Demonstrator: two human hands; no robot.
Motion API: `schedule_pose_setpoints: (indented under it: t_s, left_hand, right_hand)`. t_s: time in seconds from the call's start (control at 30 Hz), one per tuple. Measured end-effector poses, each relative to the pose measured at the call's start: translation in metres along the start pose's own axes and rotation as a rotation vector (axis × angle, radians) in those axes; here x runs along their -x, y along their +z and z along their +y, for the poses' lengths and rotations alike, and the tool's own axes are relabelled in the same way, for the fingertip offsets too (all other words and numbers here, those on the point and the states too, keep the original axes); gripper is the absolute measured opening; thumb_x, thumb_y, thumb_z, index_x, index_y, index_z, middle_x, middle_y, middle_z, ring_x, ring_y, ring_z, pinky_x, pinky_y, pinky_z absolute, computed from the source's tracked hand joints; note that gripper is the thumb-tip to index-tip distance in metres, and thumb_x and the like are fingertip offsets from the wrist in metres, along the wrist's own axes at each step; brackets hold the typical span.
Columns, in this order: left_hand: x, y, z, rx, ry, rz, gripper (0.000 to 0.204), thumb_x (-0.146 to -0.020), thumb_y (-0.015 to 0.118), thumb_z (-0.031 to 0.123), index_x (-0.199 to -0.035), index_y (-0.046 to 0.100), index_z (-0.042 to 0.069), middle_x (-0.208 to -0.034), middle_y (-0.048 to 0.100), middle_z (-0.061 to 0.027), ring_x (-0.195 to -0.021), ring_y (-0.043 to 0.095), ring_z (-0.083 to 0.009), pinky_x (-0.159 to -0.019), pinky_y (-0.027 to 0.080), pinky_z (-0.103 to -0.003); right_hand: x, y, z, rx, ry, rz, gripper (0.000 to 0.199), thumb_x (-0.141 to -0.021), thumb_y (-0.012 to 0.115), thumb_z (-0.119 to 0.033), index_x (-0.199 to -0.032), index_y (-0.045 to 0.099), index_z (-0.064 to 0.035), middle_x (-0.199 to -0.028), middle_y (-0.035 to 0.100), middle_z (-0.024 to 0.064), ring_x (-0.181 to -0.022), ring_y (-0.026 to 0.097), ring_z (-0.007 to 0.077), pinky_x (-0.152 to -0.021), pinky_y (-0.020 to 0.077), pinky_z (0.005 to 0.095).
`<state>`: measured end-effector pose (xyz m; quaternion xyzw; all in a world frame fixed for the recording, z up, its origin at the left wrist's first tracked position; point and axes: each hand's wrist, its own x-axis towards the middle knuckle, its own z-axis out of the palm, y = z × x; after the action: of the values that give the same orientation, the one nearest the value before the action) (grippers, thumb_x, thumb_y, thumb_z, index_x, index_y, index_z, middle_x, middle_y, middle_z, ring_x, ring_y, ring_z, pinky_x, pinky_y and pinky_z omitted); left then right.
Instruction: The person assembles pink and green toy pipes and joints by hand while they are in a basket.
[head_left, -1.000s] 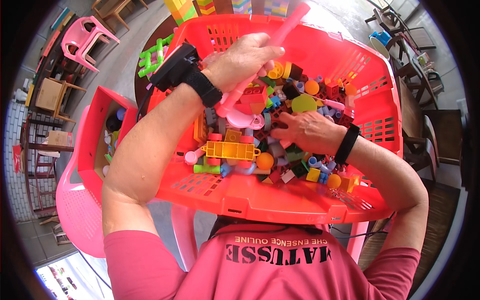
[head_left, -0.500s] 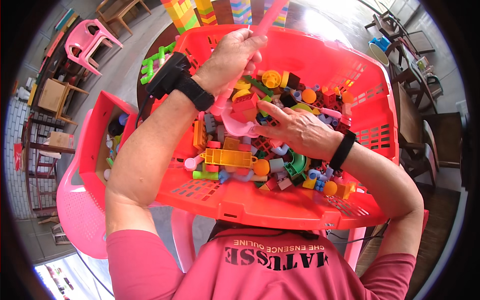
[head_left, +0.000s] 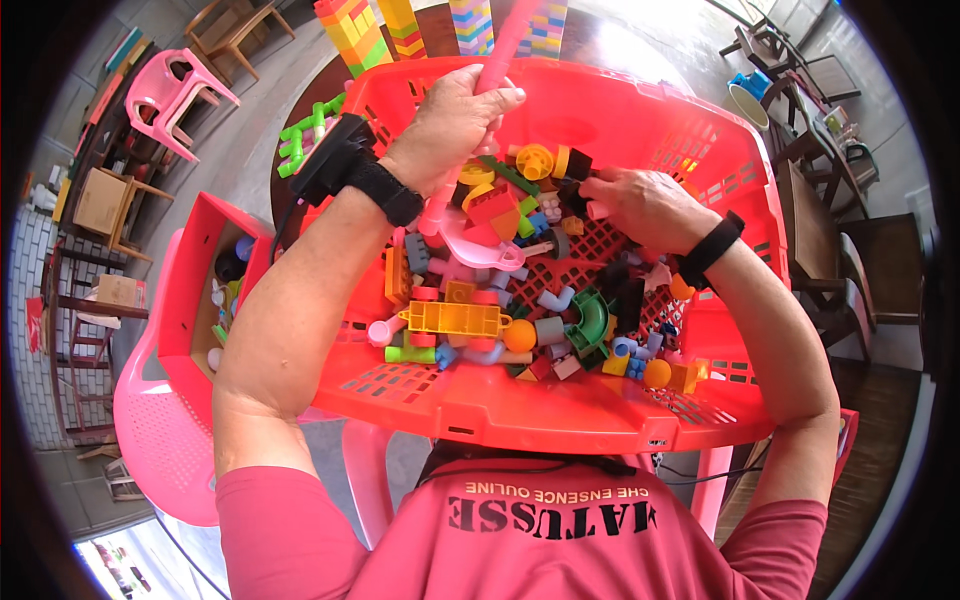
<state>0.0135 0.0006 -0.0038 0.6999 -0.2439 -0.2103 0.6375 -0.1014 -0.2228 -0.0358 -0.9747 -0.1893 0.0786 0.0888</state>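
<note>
A big red plastic basket [head_left: 540,405] sits in front of me, filled with several colourful toy blocks and tube pieces. My left hand [head_left: 455,125] is closed around the handle of a pink toy shovel [head_left: 475,240], whose scoop lies among the blocks near the basket's middle. My right hand [head_left: 645,205] reaches into the far right part of the basket, fingers curled over small blocks there; whether it holds one is hidden. A yellow window-like block [head_left: 455,318] and a green curved piece [head_left: 590,320] lie near the front.
A smaller red bin [head_left: 195,300] with toys stands on a pink chair [head_left: 160,440] at my left. Block towers [head_left: 350,35] and a green piece [head_left: 305,140] stand on the dark table behind the basket. Another pink chair [head_left: 170,85] and wooden furniture surround the area.
My left hand has pushed the shovel handle farther toward the basket's back. My right hand has slid from the middle of the blocks to the far right side.
</note>
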Motion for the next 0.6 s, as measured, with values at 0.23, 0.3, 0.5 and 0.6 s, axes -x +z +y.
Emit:
schedule_pose_setpoints:
  t_s: [0.23,0.3,0.5,0.6]
  left_hand:
    - [0.001,0.000,0.001,0.058,0.071,0.034,0.017,-0.094,0.060,0.024,-0.089,0.054,0.009,-0.066,0.048,0.0044,-0.054,0.046,-0.0036,-0.050,0.040,-0.019]
    - [0.001,-0.001,0.002,0.153,0.062,0.031,0.015,-0.094,0.059,0.022,-0.091,0.055,0.008,-0.067,0.049,0.0040,-0.055,0.046,-0.0039,-0.050,0.041,-0.020]
    - [0.002,-0.005,0.009,0.387,0.130,0.052,0.013,-0.093,0.060,0.018,-0.097,0.058,0.005,-0.069,0.052,0.0027,-0.056,0.049,-0.0055,-0.052,0.044,-0.020]
    - [0.002,-0.006,0.010,0.412,0.136,0.078,0.014,-0.093,0.060,0.017,-0.099,0.059,0.005,-0.069,0.053,0.0024,-0.056,0.049,-0.0058,-0.052,0.044,-0.020]
  right_hand:
    - [-0.012,-0.017,-0.027,-0.238,-0.306,0.192,0.032,-0.076,0.062,-0.003,-0.107,0.055,-0.0035,-0.097,0.060,0.0140,-0.092,0.059,0.0354,-0.080,0.0484,0.0439]
    - [-0.024,-0.023,-0.030,-0.193,-0.364,0.144,0.033,-0.075,0.062,-0.003,-0.107,0.055,-0.0032,-0.097,0.061,0.0149,-0.093,0.059,0.0355,-0.080,0.0480,0.0446]
    - [-0.082,-0.020,-0.033,-0.159,-0.313,0.125,0.010,-0.078,0.060,-0.009,-0.086,0.057,-0.0041,-0.076,0.061,0.0163,-0.079,0.061,0.0364,-0.071,0.0476,0.0435]
    - [-0.100,0.003,-0.034,-0.265,-0.212,0.042,0.008,-0.079,0.060,-0.009,-0.086,0.058,-0.0059,-0.073,0.060,0.0162,-0.077,0.061,0.0360,-0.070,0.0475,0.0439]
